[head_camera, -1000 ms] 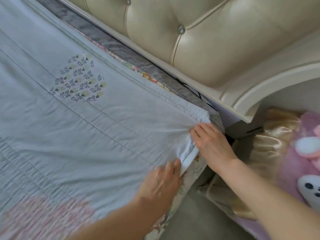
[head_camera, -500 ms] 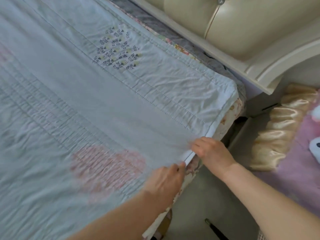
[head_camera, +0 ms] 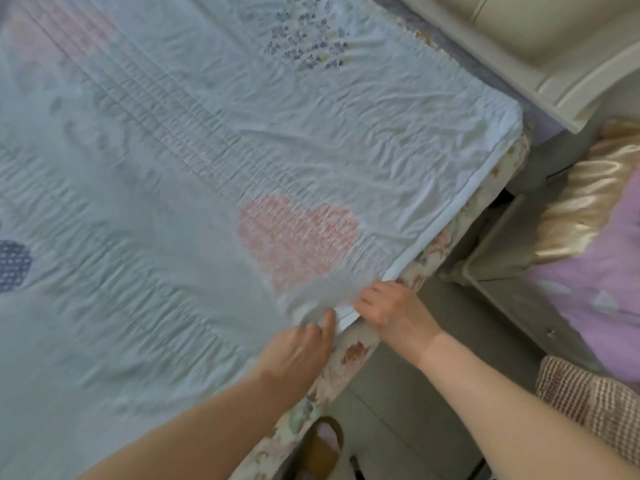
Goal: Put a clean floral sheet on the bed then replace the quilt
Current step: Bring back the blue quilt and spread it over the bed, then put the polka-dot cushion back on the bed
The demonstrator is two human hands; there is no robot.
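No writing to read anywhere: the pale blue quilted cotton quilt carries only a pink heart patch and small dark flower sprigs, with no letters, labels or numbers.

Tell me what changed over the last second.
Both hands slid along the pale blue quilt's side edge, away from the cream padded headboard: right hand left the corner, left hand followed. Both still work that edge; the floral sheet stays underneath.

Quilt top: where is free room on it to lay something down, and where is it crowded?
The quilt lies bare from the pink heart patch leftward and up to the flower patch. Crowded: the near edge, where the left hand and right hand work.
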